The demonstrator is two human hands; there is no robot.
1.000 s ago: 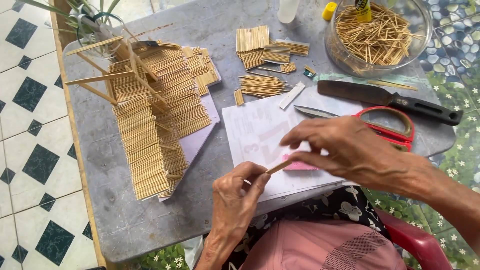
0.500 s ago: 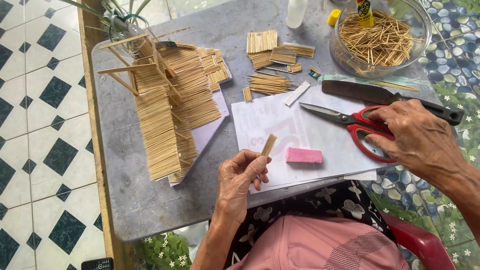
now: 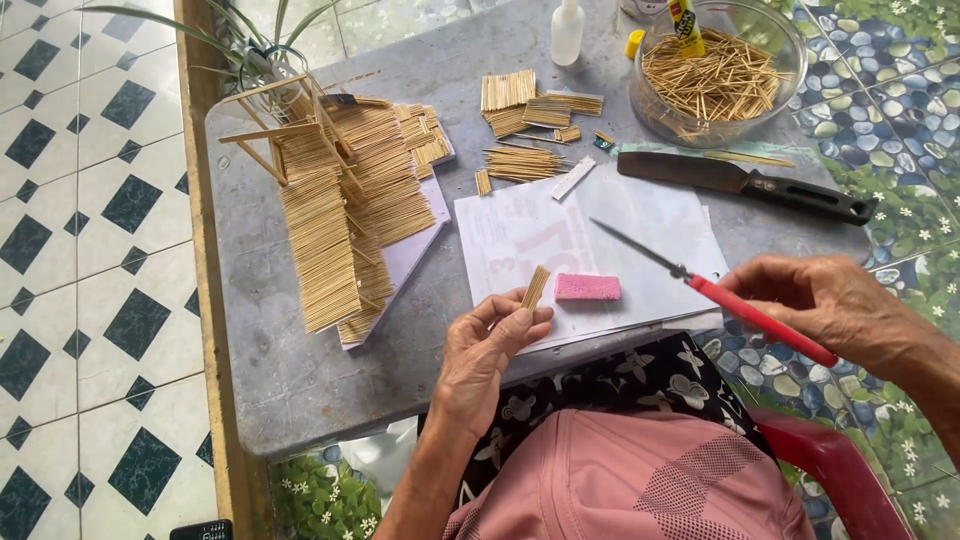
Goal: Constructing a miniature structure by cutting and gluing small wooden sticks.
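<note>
Grey stone table (image 3: 300, 380) carries everything; its near edge sits just above your lap. Biggest item: the stick-built model (image 3: 340, 200) along the left edge, thin pale slats stacked on a light board, open frame at its far end. Next, white paper sheets (image 3: 620, 230) at the near-right part of the table. Clear glass bowl (image 3: 715, 75) at the far-right corner, full of loose sticks, with a glue bottle standing in it. Dark-handled knife (image 3: 745, 180) lies between the bowl and the paper, blade pointing left. Small glued stick panels (image 3: 525, 110) sit mid-table toward the far edge; white squeeze bottle (image 3: 567, 30) at the far edge beyond them. Pink block (image 3: 587, 287) lies flat on the paper near the near edge.

Your right hand (image 3: 830, 305) is off the table's near-right corner, fingers closed round the red handles of the scissors (image 3: 720, 295); blades are together, pointing left and away over the paper, clear of the surface.

Your left hand (image 3: 490, 345) is at the near edge, thumb and fingertips pinching the lower end of a short stick piece (image 3: 535, 288); the piece stands tilted above the paper, just left of the pink block, not touching it.
</note>
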